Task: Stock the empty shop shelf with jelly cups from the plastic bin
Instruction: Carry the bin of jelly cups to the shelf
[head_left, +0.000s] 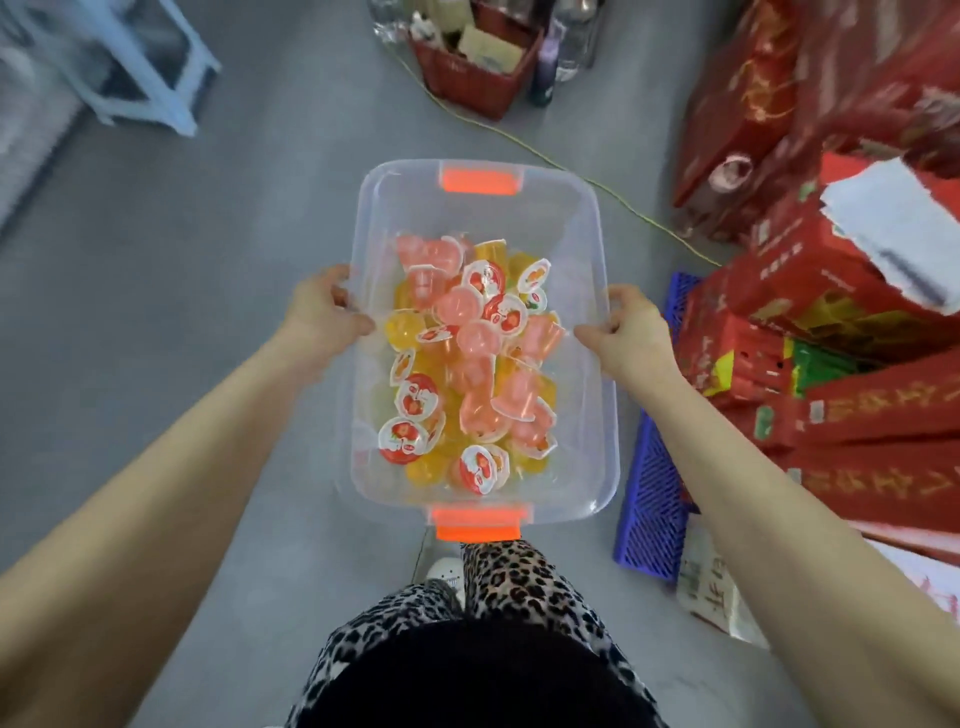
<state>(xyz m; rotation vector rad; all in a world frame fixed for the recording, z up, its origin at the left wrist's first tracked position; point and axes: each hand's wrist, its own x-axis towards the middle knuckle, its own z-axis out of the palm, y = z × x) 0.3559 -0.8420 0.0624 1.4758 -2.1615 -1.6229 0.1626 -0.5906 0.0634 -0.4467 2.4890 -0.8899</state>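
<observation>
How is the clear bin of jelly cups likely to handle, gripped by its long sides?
The clear bin looks thin-walled, so it may flex where the left hand and right hand grip its rim. The jelly cups lie in a loose, shallow heap: probably light, but they could slide if it tilts.

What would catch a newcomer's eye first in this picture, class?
The clear plastic bin at centre, gripped by its long rims in the left hand and right hand, heaped with pink and yellow jelly cups. Its orange latches glow at both ends. Stacked red cartons crowd the right edge.
</observation>
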